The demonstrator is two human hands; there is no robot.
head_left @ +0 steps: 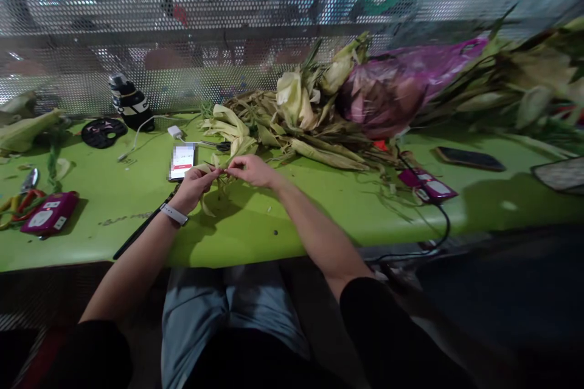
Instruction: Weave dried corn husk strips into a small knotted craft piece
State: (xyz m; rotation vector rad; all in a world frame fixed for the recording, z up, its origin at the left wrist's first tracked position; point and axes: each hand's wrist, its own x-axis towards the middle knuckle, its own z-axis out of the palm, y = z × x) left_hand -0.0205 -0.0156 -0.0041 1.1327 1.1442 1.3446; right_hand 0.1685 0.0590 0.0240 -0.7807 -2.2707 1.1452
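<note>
My left hand [197, 182] and my right hand [253, 170] meet over the green table [137, 219], fingers pinched together on a thin strip of corn husk [222, 174] held between them. A white band sits on my left wrist. Just behind my hands lies a pile of pale corn husks [283, 127], and a lit phone [182, 161] lies flat beside my left hand.
A purple plastic bag [401, 88] and more leafy stalks [515, 88] fill the back right. Two magenta devices [48, 213] [426, 185], a dark phone [469, 158], a black disc [104, 132], a charger with cable [174, 131] and a perforated metal screen [182, 24] surround the work area.
</note>
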